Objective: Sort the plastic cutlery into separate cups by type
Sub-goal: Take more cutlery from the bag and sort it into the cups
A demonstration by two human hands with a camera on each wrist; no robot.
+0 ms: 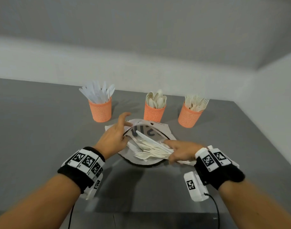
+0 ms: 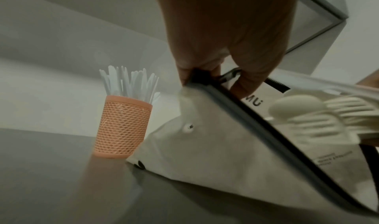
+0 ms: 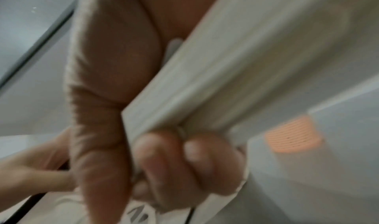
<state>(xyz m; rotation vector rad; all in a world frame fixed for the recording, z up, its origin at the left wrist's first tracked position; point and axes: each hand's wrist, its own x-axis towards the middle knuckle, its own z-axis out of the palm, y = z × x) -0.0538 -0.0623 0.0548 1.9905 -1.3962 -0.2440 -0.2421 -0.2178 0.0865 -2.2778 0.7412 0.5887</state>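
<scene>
A white zip pouch (image 1: 158, 128) lies open on the grey table, with mixed white plastic forks, spoons and knives (image 1: 149, 150) inside. My left hand (image 1: 115, 134) pinches the pouch's black zipper edge (image 2: 207, 83) and holds the mouth up. My right hand (image 1: 179, 151) grips a bundle of cutlery handles (image 3: 205, 81) at the pouch's right side. Behind stand three orange mesh cups: one with knives (image 1: 101, 110), one with spoons (image 1: 153, 112), one with forks (image 1: 189, 115).
The grey table (image 1: 42, 121) runs to a white wall behind the cups and on the right. The knife cup (image 2: 123, 127) stands just left of the pouch (image 2: 215, 146). Cables hang from both wrist cameras near the table's front edge.
</scene>
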